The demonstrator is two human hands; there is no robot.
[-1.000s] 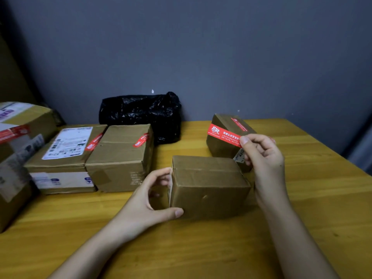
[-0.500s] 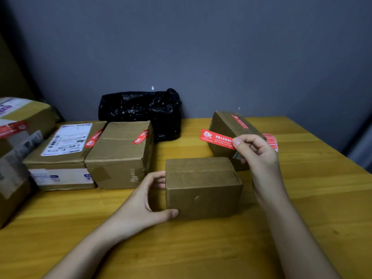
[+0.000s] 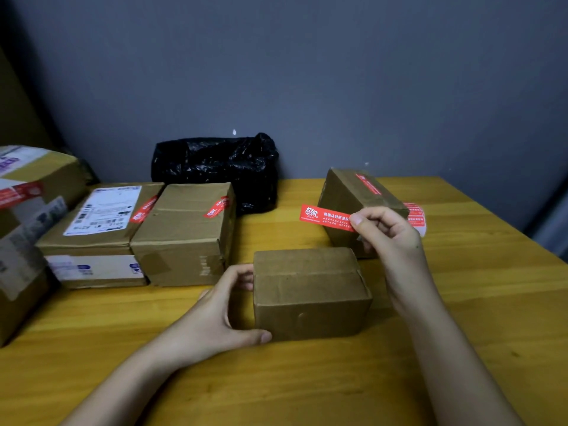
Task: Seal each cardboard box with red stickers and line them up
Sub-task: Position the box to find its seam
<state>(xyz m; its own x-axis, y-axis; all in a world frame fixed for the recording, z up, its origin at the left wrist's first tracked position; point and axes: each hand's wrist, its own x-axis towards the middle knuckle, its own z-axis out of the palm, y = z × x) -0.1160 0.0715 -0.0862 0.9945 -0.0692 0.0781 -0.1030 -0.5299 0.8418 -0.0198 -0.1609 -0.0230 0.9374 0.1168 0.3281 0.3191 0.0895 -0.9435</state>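
Note:
A small plain cardboard box (image 3: 309, 295) stands on the wooden table (image 3: 476, 302) in front of me, flaps closed, no sticker visible on it. My left hand (image 3: 224, 318) grips its left side, thumb on the front face. My right hand (image 3: 390, 238) hovers above its right rear corner and pinches a red sticker (image 3: 324, 214) that points left. Behind that hand lies a tilted box (image 3: 347, 198) with a red sticker on top. A stickered box (image 3: 187, 232) and a box with a white label (image 3: 98, 229) sit side by side at the left.
A black plastic bag (image 3: 218, 167) rests against the grey wall at the back. A big taped carton (image 3: 24, 222) fills the left edge. A roll of red stickers (image 3: 418, 216) peeks out behind my right hand. The table's right edge runs near the roll.
My right hand has carried the red sticker slightly left and lower, toward the small box. My left hand keeps its hold on the box's left side.

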